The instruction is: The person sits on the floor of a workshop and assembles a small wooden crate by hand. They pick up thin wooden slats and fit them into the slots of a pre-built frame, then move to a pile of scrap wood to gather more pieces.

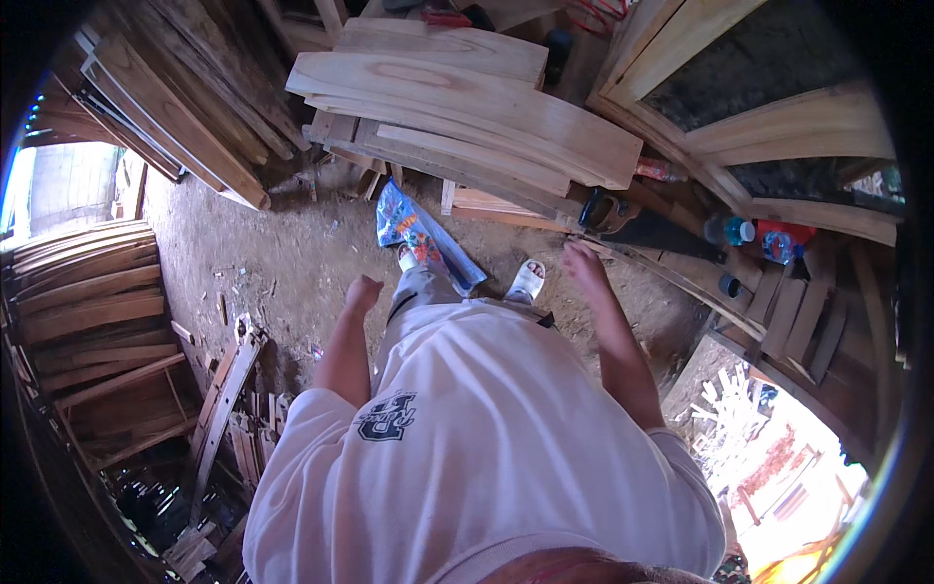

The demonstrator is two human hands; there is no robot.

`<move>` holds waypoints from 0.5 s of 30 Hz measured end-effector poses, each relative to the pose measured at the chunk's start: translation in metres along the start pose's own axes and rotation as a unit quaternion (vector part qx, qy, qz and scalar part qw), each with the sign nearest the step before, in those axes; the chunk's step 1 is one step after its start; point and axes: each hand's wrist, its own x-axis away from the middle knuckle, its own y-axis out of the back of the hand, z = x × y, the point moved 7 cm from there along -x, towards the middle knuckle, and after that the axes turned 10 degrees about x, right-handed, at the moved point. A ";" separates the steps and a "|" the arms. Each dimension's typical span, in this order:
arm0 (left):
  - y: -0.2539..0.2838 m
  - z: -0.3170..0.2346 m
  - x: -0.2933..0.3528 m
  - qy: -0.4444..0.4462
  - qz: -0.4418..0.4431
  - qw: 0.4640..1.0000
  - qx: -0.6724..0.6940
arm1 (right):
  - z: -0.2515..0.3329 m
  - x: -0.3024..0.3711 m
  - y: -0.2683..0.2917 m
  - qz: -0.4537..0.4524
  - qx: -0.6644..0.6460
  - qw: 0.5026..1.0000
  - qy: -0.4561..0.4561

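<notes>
Dirt floor [253, 229] stretches from a timber stack [92, 277] on the left to a bench [389, 146] bearing pale boards [467, 107], with a saw [650, 231] lying at its right part. The right hand [587, 271] is much the nearer one: the saw lies just beyond it and to its right, handle end closest, its long axis slanting away rightward to the blade tip. Well apart, the left hand [363, 294] hangs over the floor; nothing shows in either, and whether their fingers are spread or curled tight I cannot tell.
</notes>
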 end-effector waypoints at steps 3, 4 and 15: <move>0.041 -0.077 0.021 0.080 0.004 0.983 0.162 | 0.004 -0.037 0.004 -0.071 -0.017 0.997 0.008; 0.031 -0.055 0.028 0.051 0.015 0.990 0.127 | 0.009 -0.047 -0.010 -0.076 -0.024 0.997 0.013; -0.005 0.090 0.062 0.107 0.150 0.961 0.208 | 0.026 -0.153 -0.004 -0.423 0.144 0.890 -0.091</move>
